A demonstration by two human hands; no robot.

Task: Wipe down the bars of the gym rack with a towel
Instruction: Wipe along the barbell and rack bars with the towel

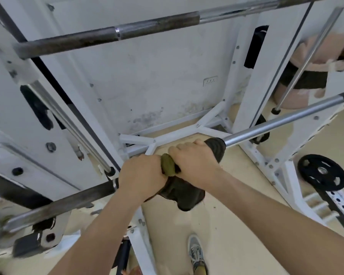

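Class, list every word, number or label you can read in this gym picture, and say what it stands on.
None can be read.
A faint pale mark on the pink padded bag, below its black band, is too blurred.
The round black weight plate and the dark green towel show no lettering.

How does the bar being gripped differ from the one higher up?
The lower bar has a dark towel wrapped round it, gripped by the left hand and right hand; the upper bar is bare and untouched. The lower bar shows a long shiny stretch; the upper bar looks mostly dark. Both run across the white rack.
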